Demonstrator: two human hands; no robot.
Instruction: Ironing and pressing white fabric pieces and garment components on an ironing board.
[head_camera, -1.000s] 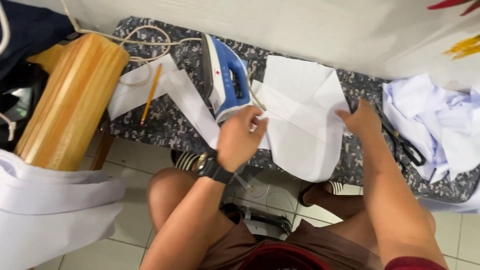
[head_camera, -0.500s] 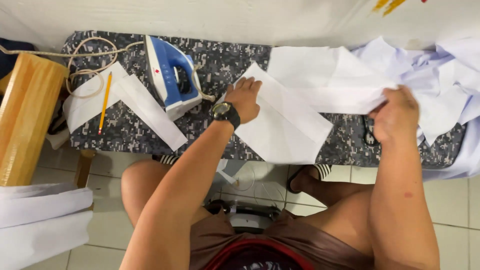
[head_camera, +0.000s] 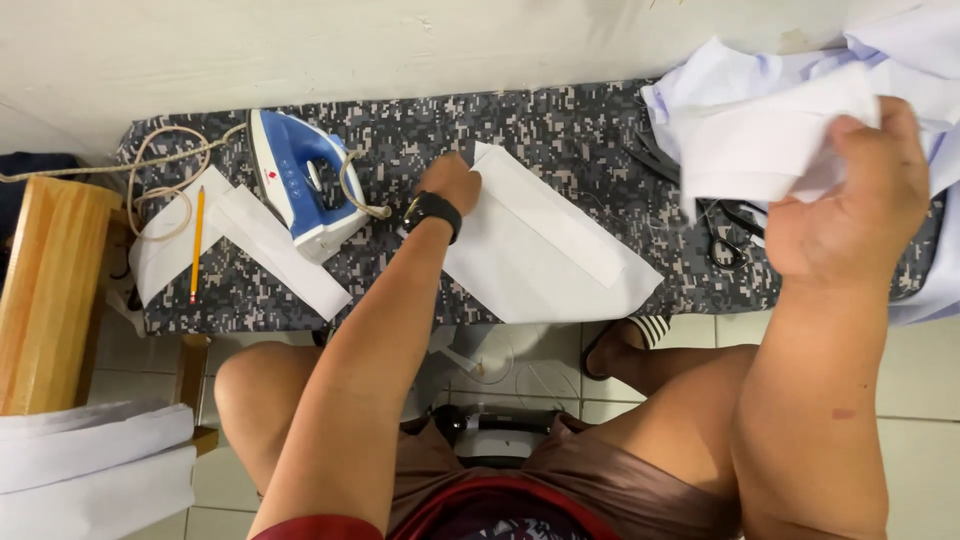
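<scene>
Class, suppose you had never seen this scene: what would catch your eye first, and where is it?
The blue and white clothes iron lies on the grey patterned board, left of the left hand, which presses a flat white fabric piece. At the right, the right hand lifts a folded white cloth piece above black scissors.

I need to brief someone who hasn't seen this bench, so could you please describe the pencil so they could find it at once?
Start at the long board covered in grey camouflage-patterned cloth against the wall, and go to its left end, past the blue and white iron. There the pencil lies on a white fabric piece, pointing away from the wall. It is the only thin yellow stick there; the beige cord nearby is looped.
</scene>
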